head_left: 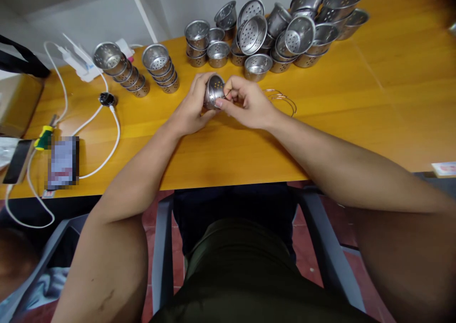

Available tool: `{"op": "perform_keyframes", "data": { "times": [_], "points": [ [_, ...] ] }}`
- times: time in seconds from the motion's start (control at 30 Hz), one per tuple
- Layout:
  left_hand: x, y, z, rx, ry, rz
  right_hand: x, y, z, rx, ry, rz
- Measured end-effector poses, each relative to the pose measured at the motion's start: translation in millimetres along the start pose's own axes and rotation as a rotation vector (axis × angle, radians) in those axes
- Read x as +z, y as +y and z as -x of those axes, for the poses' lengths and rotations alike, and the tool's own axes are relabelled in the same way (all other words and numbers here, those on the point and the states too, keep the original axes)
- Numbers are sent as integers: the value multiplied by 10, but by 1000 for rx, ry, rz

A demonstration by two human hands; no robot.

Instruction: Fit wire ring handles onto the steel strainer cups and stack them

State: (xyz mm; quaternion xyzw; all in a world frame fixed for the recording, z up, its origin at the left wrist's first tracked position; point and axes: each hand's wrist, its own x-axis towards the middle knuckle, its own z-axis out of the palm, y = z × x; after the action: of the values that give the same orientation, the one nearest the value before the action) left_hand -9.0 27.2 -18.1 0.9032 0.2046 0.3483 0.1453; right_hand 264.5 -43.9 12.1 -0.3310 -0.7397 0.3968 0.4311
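My left hand (195,105) is wrapped round a small perforated metal cup (213,89), tilted on its side just above the table. At the cup's right edge, my right hand (247,102) is closed in a pinch on a thin dark wire (227,95), most of it hidden by the fingers. Right of that hand, several loose bent wires (283,97) lie on the wood, partly behind the wrist.
The yellow wooden table (356,109) carries a large pile of perforated cups (252,34) at the back. Two stacks stand left, one leaning (109,59), one straighter (156,59). Further left are white cables (119,137), a phone (64,161) and a screwdriver (44,137). Another person shows at lower left.
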Motion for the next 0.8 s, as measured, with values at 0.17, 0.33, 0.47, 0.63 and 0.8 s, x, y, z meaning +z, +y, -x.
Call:
{"op": "perform_keyframes", "data": {
  "times": [0.17,0.33,0.47,0.63,0.8],
  "points": [
    [7,-23,-7,7,-7,8,45,50,1,-45,49,34],
    [10,-95,3,2,-34,34,147,101,10,-78,94,80],
    [-28,-71,6,-18,-9,11,115,30,20,-16,87,64],
    [-51,-38,27,-27,20,-26,-111,-166,38,107,-69,-20],
    [-70,-8,-7,-36,63,-47,-266,-265,79,43,-186,-54]
  ]
}}
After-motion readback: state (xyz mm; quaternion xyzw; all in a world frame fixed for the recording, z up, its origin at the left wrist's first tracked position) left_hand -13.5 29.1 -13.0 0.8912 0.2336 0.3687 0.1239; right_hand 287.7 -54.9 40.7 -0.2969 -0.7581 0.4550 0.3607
